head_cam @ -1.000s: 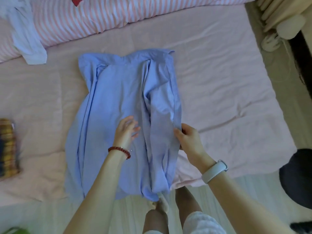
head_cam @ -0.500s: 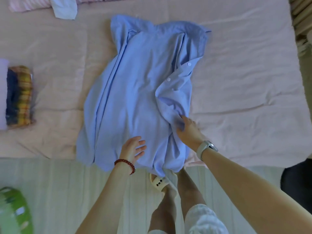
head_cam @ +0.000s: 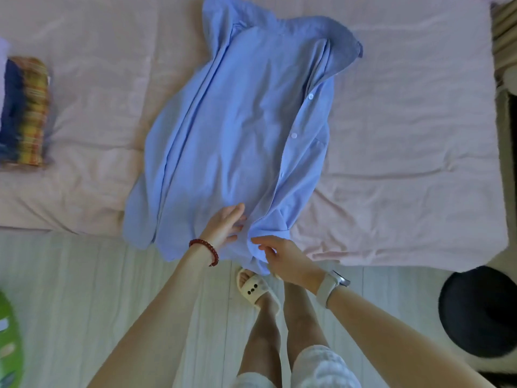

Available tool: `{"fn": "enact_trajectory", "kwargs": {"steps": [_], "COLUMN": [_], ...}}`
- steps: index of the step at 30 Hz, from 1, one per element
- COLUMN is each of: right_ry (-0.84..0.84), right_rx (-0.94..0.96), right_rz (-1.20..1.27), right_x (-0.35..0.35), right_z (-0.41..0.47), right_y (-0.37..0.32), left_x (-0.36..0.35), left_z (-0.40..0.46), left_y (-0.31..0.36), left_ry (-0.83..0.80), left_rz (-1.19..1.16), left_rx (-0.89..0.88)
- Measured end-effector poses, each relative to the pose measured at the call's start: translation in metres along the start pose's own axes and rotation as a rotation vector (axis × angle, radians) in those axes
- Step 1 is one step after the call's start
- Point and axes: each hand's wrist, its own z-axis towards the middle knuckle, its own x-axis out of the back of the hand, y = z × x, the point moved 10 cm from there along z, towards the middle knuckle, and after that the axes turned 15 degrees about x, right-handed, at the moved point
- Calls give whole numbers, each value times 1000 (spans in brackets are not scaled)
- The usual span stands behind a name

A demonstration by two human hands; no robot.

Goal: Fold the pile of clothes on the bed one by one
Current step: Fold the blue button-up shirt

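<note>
A light blue button-up shirt (head_cam: 237,130) lies spread on the pink bed (head_cam: 405,163). Its collar points to the far side and its hem hangs over the near edge. The right front panel with white buttons is folded inward over the body. My left hand (head_cam: 225,225), with a red bead bracelet on the wrist, rests flat on the cloth near the hem with straight fingers. Just beside it, my right hand (head_cam: 282,259), with a pale watch on the wrist, pinches a bunched fold at the lower right hem.
A folded plaid garment (head_cam: 25,110) sits at the bed's left side. On the pale wood floor are a black round object (head_cam: 481,312) at the right and a green thing (head_cam: 8,345) at the bottom left. My slippered foot (head_cam: 254,289) stands at the bed's edge.
My right hand slid from the middle of the right front panel down to the hem. The panel now lies straighter. My left hand stayed near the hem, and the view tilted down.
</note>
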Motion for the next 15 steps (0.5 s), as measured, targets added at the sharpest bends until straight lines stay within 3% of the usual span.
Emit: {"fn": "enact_trajectory", "kwargs": {"steps": [4,7,8,10,12,15], "right_ry": [316,387,386,401,369,344], "right_rx": [-156,-247,-285,-355,-385,-401], "right_rz": [-41,-45,-14,107,226,380], "right_x": [41,53,53,50,39,22], "right_z": [-8,-14,-14,-14,-8,-2], "right_y": [40,59,64,72,76,73], "left_x": [-13,-29,-25,-10,-11,-3], "left_z": [18,36,40,46,42,19], "left_y": [10,-3,-8,-24,-37,-33], "left_ry": [129,267,335,325,130,-47], "left_rz": [240,576,553,165,-258,-454], "left_rx": [-90,-89,-70,13,54,-44]}}
